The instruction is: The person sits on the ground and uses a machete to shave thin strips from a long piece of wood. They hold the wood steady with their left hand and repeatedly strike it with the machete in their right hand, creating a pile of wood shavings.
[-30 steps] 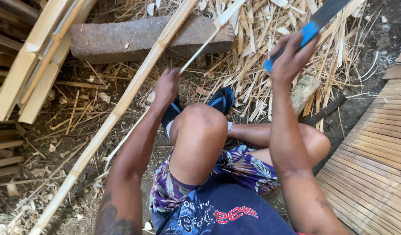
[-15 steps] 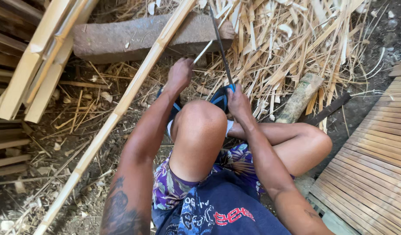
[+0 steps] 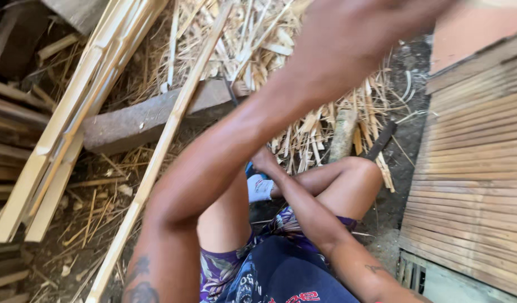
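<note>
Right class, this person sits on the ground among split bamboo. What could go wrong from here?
1. The raised left hand is blurred and crosses the view, so a swing might land on the bare knee.
2. The right hand sits low beside the heap of pale bamboo splinters. Sharp ends could cut skin.
3. The long pale split bamboo strip leans over the grey stone block and may slip sideways.

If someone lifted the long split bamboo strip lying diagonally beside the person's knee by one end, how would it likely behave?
The bamboo strip looks long and thin, so it would probably flex and sag at the far end. It seems dry and pale, so likely light. One flat split face suggests it would slide rather than roll.
</note>
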